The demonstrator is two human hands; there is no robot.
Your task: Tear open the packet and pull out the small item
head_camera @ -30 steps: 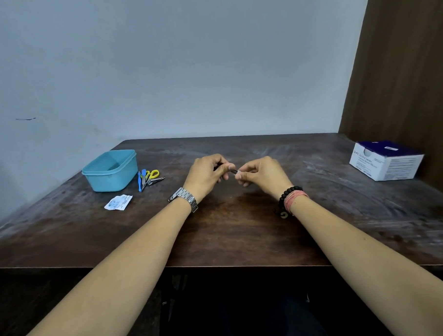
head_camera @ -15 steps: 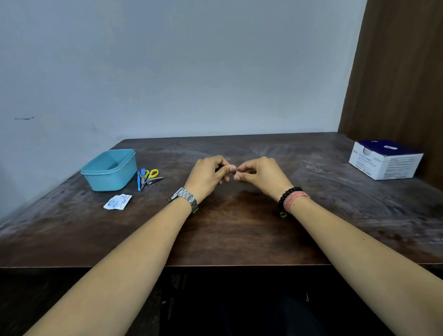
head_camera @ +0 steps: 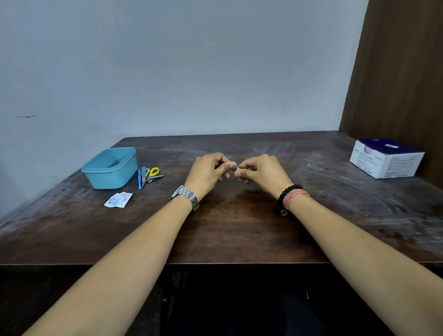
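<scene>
Both the left hand (head_camera: 210, 172) and the right hand (head_camera: 262, 171) are pinching a tiny dark item (head_camera: 233, 169) between fingertips above the surface (head_camera: 233, 225), where a loosening pinch is risking it dropping and getting lost.

The white and blue box (head_camera: 386, 158) at the far right of the table has lines of print on its sides, but the letters are too small to read. The small white packet (head_camera: 118, 199) near the left has blue print, also too blurry to read.
</scene>
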